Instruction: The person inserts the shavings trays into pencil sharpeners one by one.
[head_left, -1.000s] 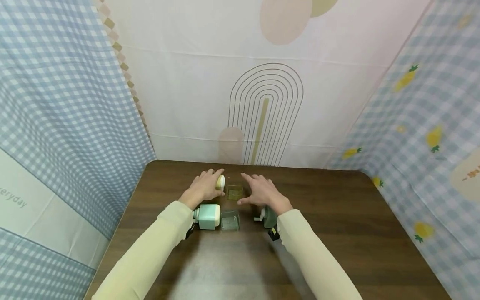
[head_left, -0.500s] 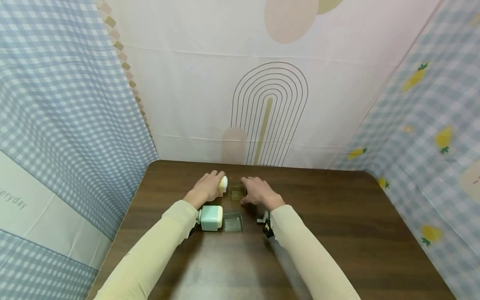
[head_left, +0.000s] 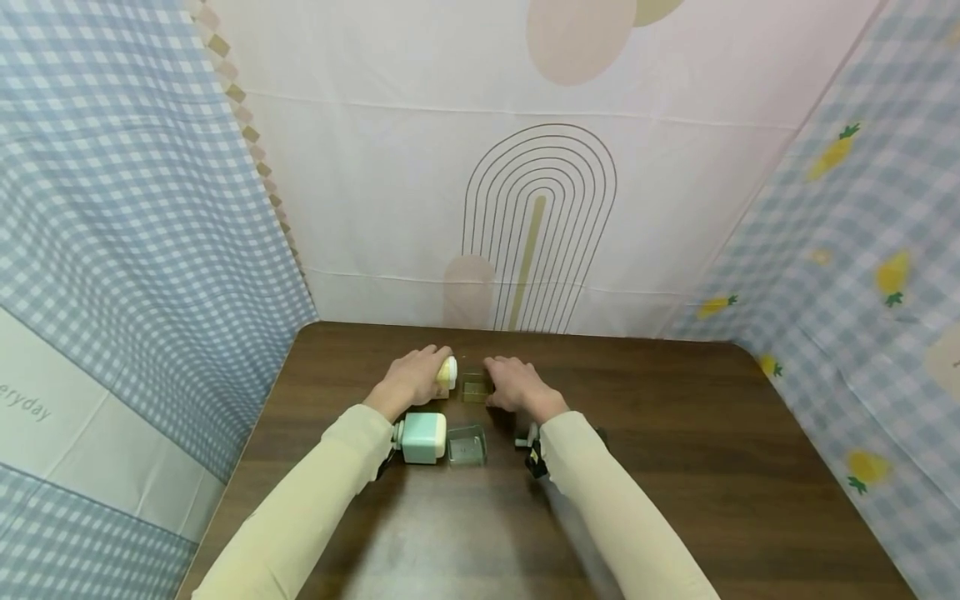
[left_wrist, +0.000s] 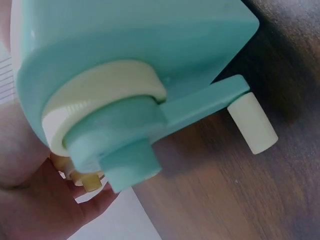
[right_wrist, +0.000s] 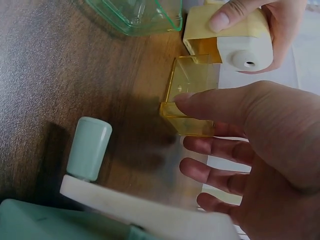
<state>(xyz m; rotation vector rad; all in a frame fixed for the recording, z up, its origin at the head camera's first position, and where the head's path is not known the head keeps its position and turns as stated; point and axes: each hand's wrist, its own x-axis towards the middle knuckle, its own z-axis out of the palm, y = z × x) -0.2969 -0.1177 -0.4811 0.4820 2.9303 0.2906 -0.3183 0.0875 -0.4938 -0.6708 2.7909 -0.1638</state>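
Note:
My left hand (head_left: 408, 379) grips a yellow pencil sharpener (right_wrist: 250, 26); the right wrist view shows its thumb across the yellow side, with the white face and its pencil hole turned outward. Beside that sharpener's open slot lies a clear yellow shavings drawer (right_wrist: 192, 75). My right hand (head_left: 517, 387) pinches the drawer's near end, thumb over the rim and forefinger partly hidden behind it. Under my left wrist stands a mint green sharpener (left_wrist: 135, 40) with a crank handle (left_wrist: 252, 122).
A clear green drawer (head_left: 467, 446) lies to the right of the mint sharpener. A darker green crank sharpener (right_wrist: 55, 222) sits below my right wrist, largely covered by the sleeve in the head view. A patterned cloth (head_left: 390, 192) hangs behind the brown table (head_left: 675, 467).
My right hand has come down onto the yellow drawer, its fingers closing in at its end. The left hand keeps hold of the yellow sharpener, which shows a little more of its side.

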